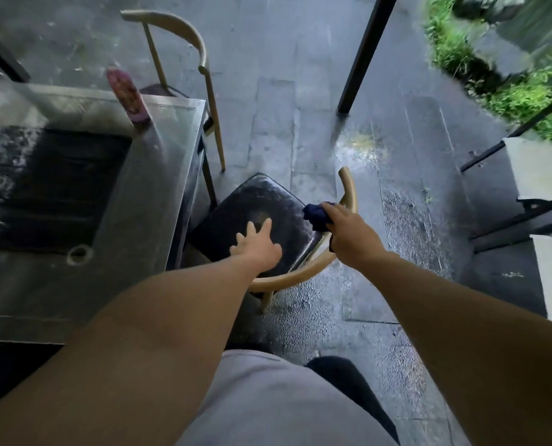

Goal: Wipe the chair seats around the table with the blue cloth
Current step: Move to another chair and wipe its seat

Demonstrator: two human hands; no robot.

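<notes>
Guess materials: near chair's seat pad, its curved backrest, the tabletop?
Black square seat pad: likely vinyl or faux leather, with a glossy sheen and piped edge. Curved tan backrest: painted or brass-toned metal tube, possibly bentwood; smooth and uniform. Grey rectangular tabletop: glass, reflective, with dark shapes showing through.

Head camera looks steeply down (close) at chair seat (261,217).

A: How was the light?
B: Soft, dim daylight. The wet floor (364,146) glared palest near the post (361,59), and the bench (158,162) top shone grey.
A: Sharpness?
B: Poor. The grass (519,94) and bottle (128,94) were smeared with motion blur, the wide lens bent the edges, and the near arms were soft.
</notes>
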